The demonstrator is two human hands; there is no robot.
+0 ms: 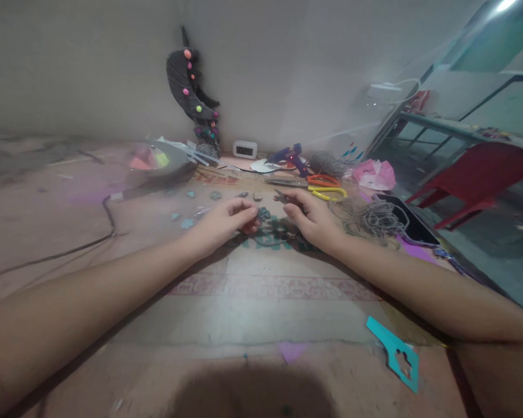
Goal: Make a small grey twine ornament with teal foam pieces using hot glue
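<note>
My left hand (239, 216) pinches a small grey-green flower-shaped piece wrapped in yarn (264, 213) between thumb and fingers. Opposite it, a short gap away, my right hand (309, 215) is closed round a small dark pointed tool (280, 196); its kind is hard to make out, as the fingers hide most of it. A thin grey strand (270, 244) curves below, between the two hands. Just beyond them on the cardboard sheet (261, 319) lie a small curved piece (257, 197) and a grey flower shape (215, 195).
Behind my right hand lie orange-handled scissors (322, 180), yellow-handled scissors (331, 192) and a glue gun (290, 157). Tangled grey yarn (379, 220) and a phone (412, 220) are at the right. A turquoise cut-out (394, 351) lies near the front. A cable (111, 220) crosses the left.
</note>
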